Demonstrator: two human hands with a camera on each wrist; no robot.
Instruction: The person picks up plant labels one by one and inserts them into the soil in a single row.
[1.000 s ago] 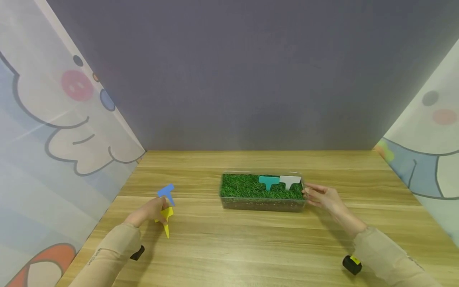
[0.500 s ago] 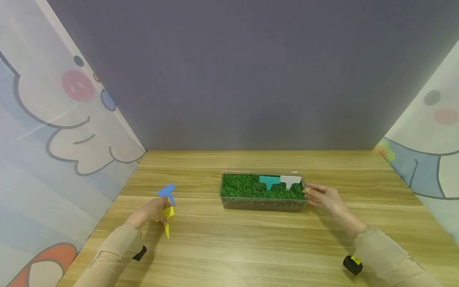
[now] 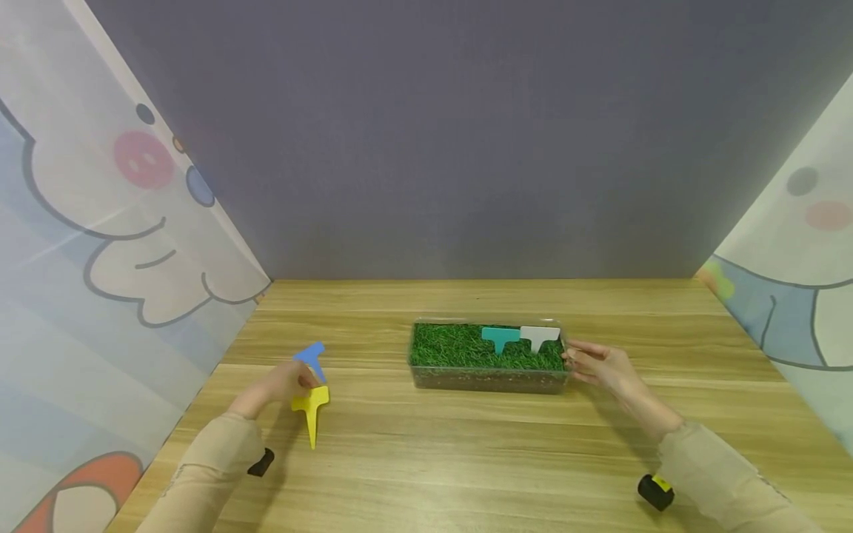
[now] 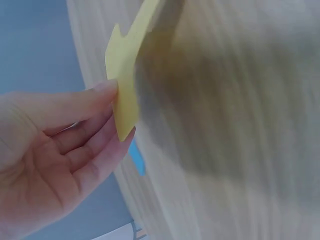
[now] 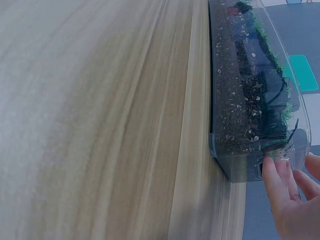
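My left hand [image 3: 303, 383] pinches a yellow T-shaped plant label [image 3: 311, 406] by its head, low over the wooden table [image 3: 466, 459], spike pointing toward me. In the left wrist view thumb and fingers [image 4: 95, 145] grip the yellow label [image 4: 125, 95]. A blue label [image 3: 310, 355] lies just behind that hand. My right hand [image 3: 574, 361] rests with straight fingers against the right end of a clear planter box [image 3: 486, 379] filled with soil and grass. A teal label [image 3: 500, 337] and a white label [image 3: 540, 335] stand in the grass near that end.
Cartoon-printed panels close in the left side [image 3: 100, 259] and the right side [image 3: 800, 296]; a grey wall [image 3: 453, 148] stands behind. The box [image 5: 250, 115] sits mid-table, with bare wood in front of it and between my hands.
My left hand has shifted slightly back and left, and the yellow label has turned so its T head shows more fully. The right hand and the box have not moved.
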